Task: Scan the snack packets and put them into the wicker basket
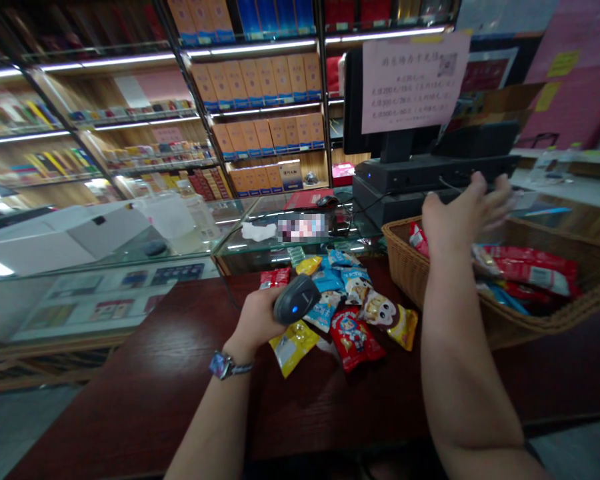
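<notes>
Barcode scanner of dark plastic, with a small blue light, sits in the left hand. The fingers curl closed around its grip, and its head tilts toward the snack packets piled just beside it on the dark wood surface. The scanner looks light and stiff, an easy one-handed hold at the grip. The packets look light and soft: puffed foil that would dent under a firm squeeze and could slide over one another, so their crimped end seals seem the surest place to pinch. A yellow packet and a red packet lie nearest the scanner.

The right hand has hold of nothing. It is wide open with the fingers spread, raised over the rim of a wicker basket holding red and blue packets. The right forearm reaches forward across the surface. A watch circles the left wrist. Behind stands a glass display case.
</notes>
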`<action>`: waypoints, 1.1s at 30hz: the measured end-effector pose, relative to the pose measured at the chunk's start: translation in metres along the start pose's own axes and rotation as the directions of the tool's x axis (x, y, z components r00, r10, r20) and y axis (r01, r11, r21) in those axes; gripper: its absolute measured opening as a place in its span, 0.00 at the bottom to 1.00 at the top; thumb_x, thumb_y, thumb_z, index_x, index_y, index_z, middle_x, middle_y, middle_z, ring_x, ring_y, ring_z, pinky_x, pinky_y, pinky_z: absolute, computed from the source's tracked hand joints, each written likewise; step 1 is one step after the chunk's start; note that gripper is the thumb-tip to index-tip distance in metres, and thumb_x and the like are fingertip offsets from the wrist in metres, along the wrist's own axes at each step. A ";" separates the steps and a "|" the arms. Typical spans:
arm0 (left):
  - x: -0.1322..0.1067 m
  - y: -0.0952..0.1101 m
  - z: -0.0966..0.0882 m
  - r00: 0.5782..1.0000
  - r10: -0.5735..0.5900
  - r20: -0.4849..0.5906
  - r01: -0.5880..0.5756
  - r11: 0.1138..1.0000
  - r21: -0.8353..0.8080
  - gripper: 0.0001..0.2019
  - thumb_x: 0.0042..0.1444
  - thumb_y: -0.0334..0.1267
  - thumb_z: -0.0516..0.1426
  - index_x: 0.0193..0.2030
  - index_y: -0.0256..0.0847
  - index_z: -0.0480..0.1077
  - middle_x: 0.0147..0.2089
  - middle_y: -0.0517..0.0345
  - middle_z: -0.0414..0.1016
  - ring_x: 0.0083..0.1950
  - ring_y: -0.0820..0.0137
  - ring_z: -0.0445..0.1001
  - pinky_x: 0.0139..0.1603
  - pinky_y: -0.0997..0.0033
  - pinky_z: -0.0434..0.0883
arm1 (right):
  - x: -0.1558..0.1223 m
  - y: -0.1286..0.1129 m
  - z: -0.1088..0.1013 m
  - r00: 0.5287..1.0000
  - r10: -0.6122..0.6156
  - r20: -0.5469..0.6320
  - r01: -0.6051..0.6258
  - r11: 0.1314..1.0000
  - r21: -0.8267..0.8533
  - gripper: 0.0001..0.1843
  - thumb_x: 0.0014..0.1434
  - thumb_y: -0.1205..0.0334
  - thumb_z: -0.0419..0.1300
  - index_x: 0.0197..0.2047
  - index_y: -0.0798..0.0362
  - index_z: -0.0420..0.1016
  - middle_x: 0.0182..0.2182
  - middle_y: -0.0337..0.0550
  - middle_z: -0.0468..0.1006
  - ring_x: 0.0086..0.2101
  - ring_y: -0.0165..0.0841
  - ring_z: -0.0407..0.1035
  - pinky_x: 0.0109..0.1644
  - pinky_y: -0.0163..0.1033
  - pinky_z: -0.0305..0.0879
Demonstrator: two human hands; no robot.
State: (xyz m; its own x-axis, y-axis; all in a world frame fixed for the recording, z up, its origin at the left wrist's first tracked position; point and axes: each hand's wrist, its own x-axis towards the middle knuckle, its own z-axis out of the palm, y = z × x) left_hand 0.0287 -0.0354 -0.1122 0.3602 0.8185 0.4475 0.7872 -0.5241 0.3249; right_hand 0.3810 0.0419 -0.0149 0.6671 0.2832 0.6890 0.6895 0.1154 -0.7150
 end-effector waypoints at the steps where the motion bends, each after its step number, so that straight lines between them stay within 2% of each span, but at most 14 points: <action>1: 0.000 -0.001 0.000 1.000 -0.002 0.003 0.002 1.000 0.000 0.11 0.49 0.39 0.61 0.40 0.40 0.78 0.33 0.54 0.82 0.33 0.64 0.79 0.33 0.72 0.69 | -0.002 -0.002 0.005 0.996 -0.068 0.060 0.066 0.997 0.033 0.27 0.52 0.59 0.64 0.55 0.55 0.69 0.62 0.64 0.59 0.64 0.58 0.48 0.63 0.72 0.44; 3: 0.000 -0.001 0.001 1.000 -0.007 0.009 0.007 1.000 0.004 0.12 0.49 0.39 0.62 0.41 0.39 0.78 0.33 0.54 0.82 0.33 0.64 0.79 0.33 0.72 0.69 | -0.010 -0.006 0.019 0.945 -0.201 0.257 0.177 0.978 0.114 0.20 0.53 0.61 0.62 0.50 0.54 0.74 0.53 0.58 0.70 0.57 0.51 0.62 0.60 0.62 0.58; 4: 0.000 -0.002 0.001 1.000 -0.008 0.012 0.008 1.000 0.006 0.12 0.49 0.39 0.62 0.41 0.39 0.78 0.33 0.54 0.82 0.33 0.64 0.79 0.33 0.72 0.69 | -0.018 -0.007 0.029 0.890 -0.255 0.377 0.209 0.965 0.159 0.16 0.53 0.63 0.61 0.47 0.54 0.76 0.48 0.54 0.75 0.51 0.46 0.68 0.58 0.56 0.62; 7: 0.000 -0.001 0.002 1.000 -0.003 0.015 0.003 1.000 -0.004 0.12 0.49 0.38 0.62 0.42 0.40 0.78 0.33 0.54 0.82 0.33 0.64 0.79 0.33 0.71 0.69 | -0.054 -0.006 0.064 0.619 -0.338 0.709 0.228 0.941 0.249 0.12 0.52 0.65 0.62 0.41 0.54 0.79 0.40 0.47 0.80 0.42 0.37 0.73 0.50 0.42 0.67; 9: 0.001 0.000 0.002 1.000 0.003 0.008 -0.003 1.000 -0.005 0.12 0.49 0.38 0.61 0.41 0.39 0.78 0.33 0.54 0.82 0.33 0.64 0.79 0.33 0.71 0.69 | -0.086 0.000 0.085 0.413 -0.305 0.858 0.257 0.943 0.212 0.15 0.51 0.65 0.64 0.44 0.55 0.80 0.42 0.48 0.80 0.44 0.37 0.73 0.51 0.40 0.67; 10: 0.001 0.000 0.001 1.000 0.006 0.003 -0.006 1.000 -0.003 0.11 0.49 0.38 0.61 0.40 0.39 0.78 0.33 0.54 0.82 0.32 0.64 0.79 0.32 0.71 0.69 | -0.101 0.005 0.093 0.373 -0.271 0.888 0.292 0.942 0.165 0.19 0.51 0.63 0.65 0.47 0.56 0.79 0.46 0.51 0.79 0.47 0.39 0.72 0.53 0.41 0.66; 13: 0.001 0.001 0.000 1.000 0.014 -0.010 -0.014 1.000 0.007 0.09 0.48 0.38 0.61 0.38 0.40 0.77 0.31 0.55 0.81 0.31 0.65 0.78 0.32 0.72 0.68 | -0.134 0.019 0.108 0.382 -0.174 0.908 0.390 0.921 0.013 0.29 0.51 0.54 0.67 0.57 0.47 0.76 0.57 0.53 0.72 0.55 0.48 0.66 0.59 0.51 0.60; 15: 0.001 0.000 0.000 1.000 0.015 -0.013 -0.015 1.000 0.018 0.10 0.48 0.38 0.61 0.38 0.40 0.77 0.31 0.56 0.81 0.31 0.66 0.78 0.32 0.72 0.68 | -0.141 0.026 0.112 0.376 -0.168 0.911 0.414 0.910 -0.003 0.23 0.56 0.52 0.64 0.56 0.42 0.77 0.59 0.47 0.71 0.57 0.47 0.64 0.62 0.53 0.57; 18: 0.001 0.000 0.000 1.000 0.004 -0.009 -0.003 1.000 0.024 0.09 0.48 0.38 0.61 0.38 0.40 0.77 0.31 0.56 0.81 0.31 0.66 0.78 0.31 0.72 0.68 | -0.138 0.033 0.115 0.330 -0.201 0.922 0.414 0.909 0.050 0.15 0.61 0.55 0.59 0.49 0.44 0.81 0.54 0.45 0.75 0.55 0.42 0.68 0.60 0.47 0.59; 22: 0.001 0.001 0.000 1.000 0.001 0.013 -0.001 1.000 0.018 0.08 0.48 0.37 0.61 0.36 0.40 0.77 0.30 0.56 0.80 0.30 0.66 0.77 0.31 0.72 0.67 | -0.135 0.040 0.117 0.265 -0.229 0.937 0.386 0.915 0.114 0.33 0.50 0.55 0.69 0.60 0.47 0.73 0.59 0.49 0.72 0.55 0.44 0.68 0.59 0.43 0.62; 24: 0.001 0.001 0.001 1.000 0.001 0.021 -0.001 1.000 0.017 0.09 0.48 0.37 0.61 0.37 0.39 0.77 0.30 0.55 0.80 0.31 0.65 0.78 0.32 0.72 0.68 | -0.133 0.041 0.119 0.259 -0.209 0.943 0.344 0.932 0.112 0.33 0.53 0.58 0.66 0.63 0.49 0.71 0.59 0.52 0.72 0.56 0.44 0.68 0.59 0.44 0.63; 27: 0.001 0.001 0.001 1.000 -0.006 0.020 0.006 1.000 0.007 0.11 0.48 0.37 0.60 0.39 0.39 0.77 0.32 0.54 0.81 0.32 0.64 0.78 0.32 0.71 0.69 | -0.119 0.035 0.119 0.237 -0.224 0.945 0.310 0.940 0.145 0.22 0.60 0.63 0.58 0.57 0.50 0.76 0.57 0.49 0.75 0.56 0.41 0.69 0.59 0.41 0.62; 30: 0.001 0.001 0.000 1.000 -0.008 0.006 0.008 1.000 -0.023 0.11 0.47 0.35 0.61 0.39 0.39 0.77 0.33 0.54 0.81 0.34 0.63 0.79 0.34 0.71 0.70 | -0.090 0.019 0.116 0.201 -0.299 0.933 0.259 0.935 0.243 0.17 0.61 0.60 0.58 0.51 0.50 0.80 0.51 0.46 0.80 0.52 0.39 0.72 0.55 0.38 0.65; 33: 0.000 0.001 0.001 1.000 -0.003 -0.008 0.002 0.999 -0.038 0.11 0.47 0.36 0.61 0.40 0.40 0.77 0.34 0.55 0.81 0.35 0.63 0.79 0.35 0.71 0.70 | -0.063 0.003 0.109 0.121 -0.320 0.940 0.042 0.947 0.317 0.16 0.61 0.55 0.59 0.46 0.53 0.81 0.40 0.45 0.83 0.40 0.37 0.75 0.44 0.38 0.69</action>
State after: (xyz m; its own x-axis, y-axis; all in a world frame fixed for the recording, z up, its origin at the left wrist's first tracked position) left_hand 0.0294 -0.0358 -0.1125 0.3542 0.8180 0.4533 0.7684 -0.5308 0.3575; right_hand 0.3104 0.1278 -0.0735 -0.4045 0.8921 0.2011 0.5920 0.4231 -0.6859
